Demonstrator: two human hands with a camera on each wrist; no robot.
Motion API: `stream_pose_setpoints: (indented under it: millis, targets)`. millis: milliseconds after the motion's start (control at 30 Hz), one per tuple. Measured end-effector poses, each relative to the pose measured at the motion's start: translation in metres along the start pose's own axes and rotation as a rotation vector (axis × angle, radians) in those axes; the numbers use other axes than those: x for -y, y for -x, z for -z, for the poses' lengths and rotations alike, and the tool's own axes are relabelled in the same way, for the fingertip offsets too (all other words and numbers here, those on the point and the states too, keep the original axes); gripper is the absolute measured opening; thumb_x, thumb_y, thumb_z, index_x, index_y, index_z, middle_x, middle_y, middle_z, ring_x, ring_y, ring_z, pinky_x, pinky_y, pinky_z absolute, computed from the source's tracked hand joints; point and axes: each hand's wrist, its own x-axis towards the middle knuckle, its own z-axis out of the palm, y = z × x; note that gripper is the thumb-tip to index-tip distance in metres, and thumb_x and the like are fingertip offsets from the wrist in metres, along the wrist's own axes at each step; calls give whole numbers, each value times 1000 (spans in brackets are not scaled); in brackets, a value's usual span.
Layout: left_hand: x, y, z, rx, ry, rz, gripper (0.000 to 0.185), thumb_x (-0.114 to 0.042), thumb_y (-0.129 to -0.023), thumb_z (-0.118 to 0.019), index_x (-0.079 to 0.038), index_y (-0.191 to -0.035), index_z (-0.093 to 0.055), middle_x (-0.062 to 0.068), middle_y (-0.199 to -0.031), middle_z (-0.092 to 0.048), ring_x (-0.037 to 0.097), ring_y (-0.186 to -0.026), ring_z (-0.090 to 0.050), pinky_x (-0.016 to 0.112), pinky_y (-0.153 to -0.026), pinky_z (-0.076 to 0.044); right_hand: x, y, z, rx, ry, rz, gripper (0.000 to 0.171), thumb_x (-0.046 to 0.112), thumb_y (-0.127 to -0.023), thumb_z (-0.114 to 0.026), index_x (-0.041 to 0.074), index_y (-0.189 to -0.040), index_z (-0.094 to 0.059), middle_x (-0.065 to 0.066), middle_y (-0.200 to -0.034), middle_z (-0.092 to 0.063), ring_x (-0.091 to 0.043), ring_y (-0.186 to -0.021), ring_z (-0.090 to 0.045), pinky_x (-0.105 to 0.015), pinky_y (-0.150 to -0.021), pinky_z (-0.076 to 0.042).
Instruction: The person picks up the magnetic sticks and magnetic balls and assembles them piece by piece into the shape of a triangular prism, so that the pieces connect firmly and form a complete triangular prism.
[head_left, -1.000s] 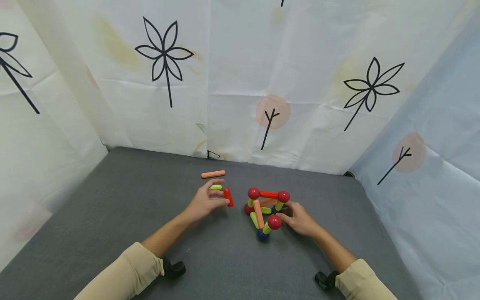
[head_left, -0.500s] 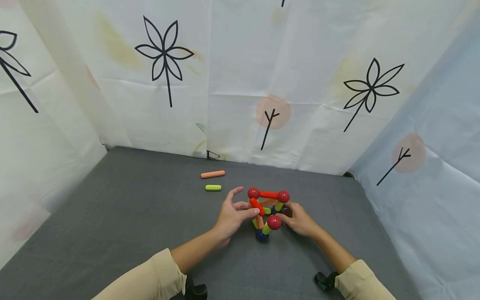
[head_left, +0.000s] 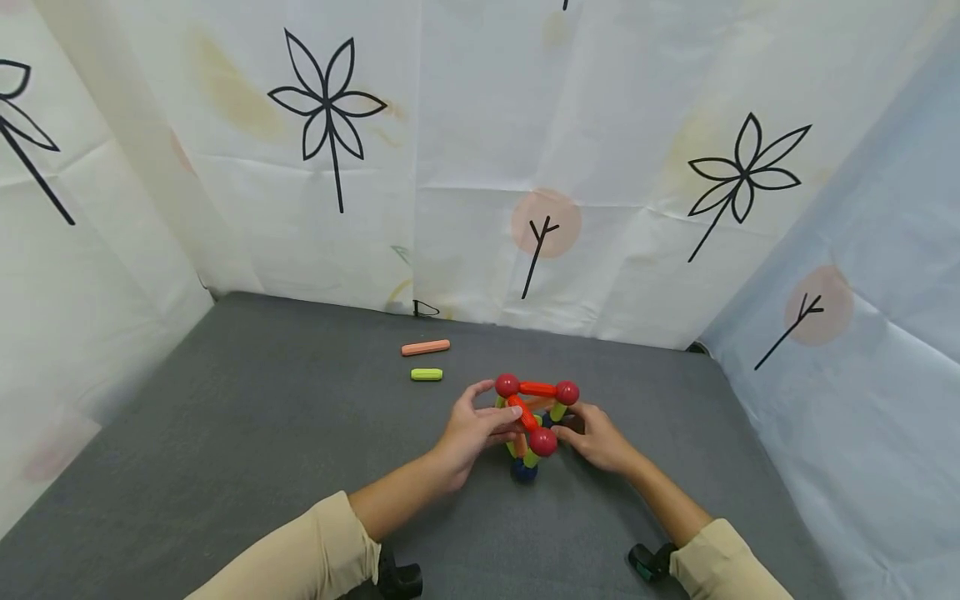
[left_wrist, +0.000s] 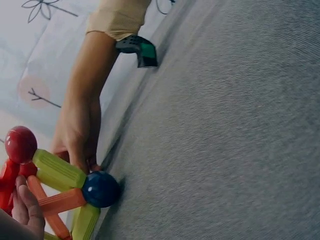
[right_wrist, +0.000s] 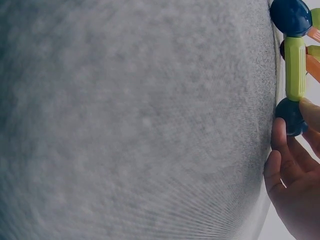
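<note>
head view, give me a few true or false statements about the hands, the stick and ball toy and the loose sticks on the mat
1. The left hand pinches a red stick at the toy structure. True.
2. The right hand lies flat on the mat, far from the structure. False: it holds the structure at its right side, near the base.
3. A green stick and an orange stick lie loose on the grey mat, behind and left of the structure. True.
4. The loose green stick lies farther from the person than the orange one. False: the orange stick is the farther one, closer to the curtain.
5. All the balls in the structure are red. False: a blue ball sits at its base.
</note>
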Motion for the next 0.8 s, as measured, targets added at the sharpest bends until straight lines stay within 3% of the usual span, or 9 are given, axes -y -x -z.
stream_pose_setpoints:
  millis: [167, 333, 467, 600, 700, 800]
  targets:
    - [-4, -3, 2, -29, 20, 39, 72, -19, -91, -75, -5, -147, -33, 13, -100, -74, 18, -78, -73, 34, -81, -58, 0, 0, 0, -1, 10, -31, 20, 8, -95, -67, 0, -111, -61, -6, -87, -63, -17, -71, -60, -28, -65, -50]
    - [-2, -4, 9, -22, -58, -12, 60, -18, -94, -70, -2, -143, -39, 13, -93, -74, 20, -77, -73, 33, -76, -58, 1, 0, -1, -1, 14, -27, 23, 8, -94, -67, 0, -115, -62, -5, -92, -64, -18, -76, -62, -29, -69, -52]
    - [8, -5, 21, 58, -338, -98, 52, -9, -93, -68, -3, -139, -45, 12, -98, -71, 23, -85, -70, 33, -74, -57, 2, -1, -1, 2, 17, -33, 23, 9, -95, -67, 0, -116, -62, -5, -92, -64, -17, -75, -62, -29, -68, -52]
    - [19, -4, 31, 164, -666, -213, 82, -7, -82, -81, -7, -149, -35, 12, -117, -61, 25, -99, -64, 41, -84, -55, 1, 1, 0, -2, 26, -19, 21, 8, -94, -68, 0, -113, -63, -5, -90, -64, -17, -73, -62, -29, -67, -51]
    - [25, -4, 32, 216, -777, -265, 106, -15, -74, -89, -10, -156, -21, 11, -129, -53, 25, -107, -60, 43, -92, -52, 2, 3, 0, -10, 29, -15, 20, 9, -93, -70, 0, -109, -64, -5, -89, -65, -16, -74, -62, -30, -67, -52]
    - [28, -7, 33, 229, -817, -310, 116, -17, -71, -92, -11, -158, -16, 10, -131, -51, 22, -107, -58, 40, -92, -51, 4, 5, -1, -5, 36, -28, 20, 14, -91, -73, 1, -104, -63, -4, -84, -65, -14, -73, -62, -29, -66, -52]
